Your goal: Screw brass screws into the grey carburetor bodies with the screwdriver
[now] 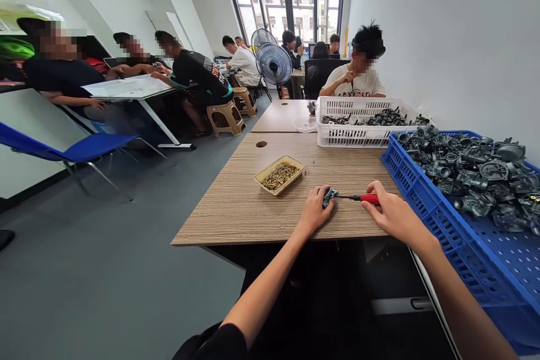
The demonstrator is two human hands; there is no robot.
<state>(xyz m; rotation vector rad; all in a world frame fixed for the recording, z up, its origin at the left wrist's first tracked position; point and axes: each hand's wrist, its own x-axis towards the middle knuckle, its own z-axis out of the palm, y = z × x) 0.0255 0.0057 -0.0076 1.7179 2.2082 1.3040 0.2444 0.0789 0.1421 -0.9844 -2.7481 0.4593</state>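
Near the front edge of the wood-grain table (236, 202), my left hand (314, 211) is closed around a small grey metal part (330, 196). My right hand (390, 211) grips the red handle of a screwdriver (369, 198), whose dark shaft points left and reaches the metal part. Whether its tip sits in a screw is too small to tell. Behind and left of my left hand stands a beige tray (275, 193) holding many brass-coloured screws (280, 175). A few tiny pieces lie on the table just right of the tray.
At the right, a blue crate (426, 199) holds a heap of grey metal parts (476, 171). Behind the table's middle stands a white basket (358, 136) of dark parts, with a person (356, 79) seated beyond it. Other people sit at tables farther back and left.
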